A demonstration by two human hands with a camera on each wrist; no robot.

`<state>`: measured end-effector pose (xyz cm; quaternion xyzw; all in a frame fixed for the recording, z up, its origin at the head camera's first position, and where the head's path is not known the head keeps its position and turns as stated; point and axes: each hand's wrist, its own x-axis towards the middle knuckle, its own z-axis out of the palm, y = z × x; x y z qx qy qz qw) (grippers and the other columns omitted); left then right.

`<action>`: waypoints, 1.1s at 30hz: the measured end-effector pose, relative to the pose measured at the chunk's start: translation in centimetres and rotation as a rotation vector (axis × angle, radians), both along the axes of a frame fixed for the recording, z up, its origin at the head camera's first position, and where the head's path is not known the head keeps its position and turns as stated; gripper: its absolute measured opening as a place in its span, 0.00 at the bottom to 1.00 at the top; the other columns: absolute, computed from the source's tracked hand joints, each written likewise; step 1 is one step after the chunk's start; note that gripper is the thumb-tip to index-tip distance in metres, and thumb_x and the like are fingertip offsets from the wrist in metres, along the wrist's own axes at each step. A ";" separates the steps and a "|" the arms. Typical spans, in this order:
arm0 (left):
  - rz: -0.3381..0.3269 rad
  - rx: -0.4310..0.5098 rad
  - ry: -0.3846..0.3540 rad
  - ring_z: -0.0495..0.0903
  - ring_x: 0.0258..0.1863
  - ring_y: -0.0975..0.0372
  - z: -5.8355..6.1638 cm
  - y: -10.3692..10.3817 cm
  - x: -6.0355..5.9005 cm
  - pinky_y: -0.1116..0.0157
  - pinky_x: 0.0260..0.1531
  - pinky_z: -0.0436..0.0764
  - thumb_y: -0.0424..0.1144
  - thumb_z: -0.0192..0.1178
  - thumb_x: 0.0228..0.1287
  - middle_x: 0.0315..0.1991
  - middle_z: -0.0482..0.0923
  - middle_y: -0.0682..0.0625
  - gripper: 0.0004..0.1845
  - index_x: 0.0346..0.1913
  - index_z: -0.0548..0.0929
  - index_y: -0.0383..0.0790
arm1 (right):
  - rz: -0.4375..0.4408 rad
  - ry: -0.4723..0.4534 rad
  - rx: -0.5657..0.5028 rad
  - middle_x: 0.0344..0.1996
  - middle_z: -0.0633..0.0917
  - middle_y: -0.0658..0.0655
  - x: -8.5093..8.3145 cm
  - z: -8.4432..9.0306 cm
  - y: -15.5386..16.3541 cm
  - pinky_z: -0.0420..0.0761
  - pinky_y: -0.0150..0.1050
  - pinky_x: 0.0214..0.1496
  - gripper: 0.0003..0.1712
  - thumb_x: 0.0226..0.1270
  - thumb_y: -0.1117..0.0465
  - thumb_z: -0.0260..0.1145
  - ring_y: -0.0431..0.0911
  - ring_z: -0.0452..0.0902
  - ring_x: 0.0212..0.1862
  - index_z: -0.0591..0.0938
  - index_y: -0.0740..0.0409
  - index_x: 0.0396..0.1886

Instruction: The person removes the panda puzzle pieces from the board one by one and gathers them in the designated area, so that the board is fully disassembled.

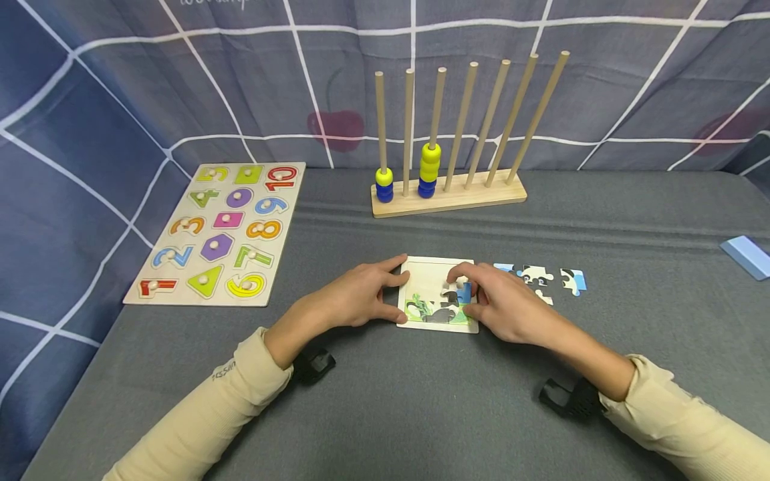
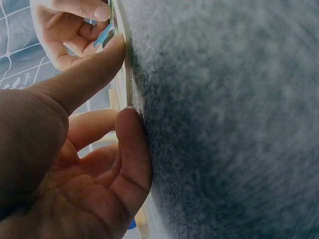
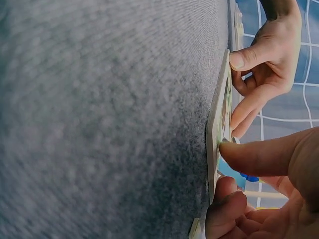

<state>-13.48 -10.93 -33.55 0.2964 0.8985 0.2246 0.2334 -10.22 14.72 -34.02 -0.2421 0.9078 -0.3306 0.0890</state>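
Observation:
A small wooden jigsaw tray (image 1: 427,274) lies on the grey cloth, its lower part filled with green, black and white picture pieces. My left hand (image 1: 359,292) holds its left side, thumb at the near corner and fingers along the edge; the left wrist view shows the thumb (image 2: 94,74) on the rim. Over the tray's right side, my right hand (image 1: 505,304) pinches a blue jigsaw piece (image 1: 464,294), partly hidden by the fingers. That blue piece (image 2: 103,36) is tilted above the tray in the left wrist view. Right of the tray lie several loose jigsaw pieces (image 1: 537,274).
A number-and-shape peg board (image 1: 225,230) lies at the left. Behind the tray stands a wooden rod stand (image 1: 451,200) with yellow and blue beads on two rods. A light blue block (image 1: 747,257) sits at the far right. Checked curtain (image 1: 271,80) hangs along the back.

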 end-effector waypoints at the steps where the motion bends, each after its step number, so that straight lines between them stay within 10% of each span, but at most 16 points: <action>1: -0.001 -0.002 0.002 0.73 0.23 0.69 0.0 0.0 0.0 0.69 0.34 0.73 0.46 0.72 0.59 0.77 0.51 0.43 0.39 0.70 0.70 0.37 | 0.001 0.001 -0.003 0.26 0.75 0.49 0.0 0.0 0.0 0.68 0.41 0.30 0.21 0.58 0.74 0.68 0.41 0.68 0.26 0.81 0.54 0.51; 33: -0.001 -0.004 0.006 0.73 0.22 0.69 -0.1 0.0 -0.1 0.68 0.36 0.73 0.46 0.71 0.59 0.77 0.51 0.43 0.38 0.70 0.70 0.37 | -0.034 -0.079 -0.189 0.26 0.77 0.50 0.2 -0.2 0.5 0.69 0.36 0.27 0.18 0.60 0.74 0.67 0.41 0.68 0.21 0.84 0.57 0.50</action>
